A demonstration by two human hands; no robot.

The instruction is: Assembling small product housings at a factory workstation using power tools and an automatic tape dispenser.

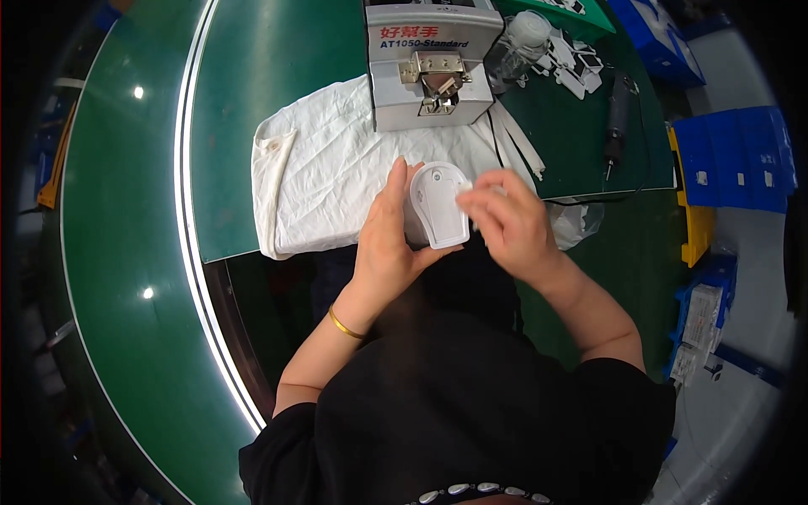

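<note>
In my left hand [389,231] is a white plastic housing [448,206], rounded at its far end and narrower toward me, with its hollow side up. A small round screw or boss shows near its rounded end. My left fingers and thumb wrap its left side and near edge. Close to the housing's right rim is my right hand [512,220], its fingers bent and pinched together, slightly blurred. A small whitish bit shows at those fingertips, too small to name. Below both hands hangs the near edge of a white cloth [324,160] spread on the bench.
A grey machine [429,93] with a metal mechanism stands beyond my hands. Right of it are a clear jar [526,38], a pile of white plastic parts [572,67] and an electric screwdriver [619,122]. Blue bins [736,160] line the right side. A lit strip [181,151] borders the bench's left.
</note>
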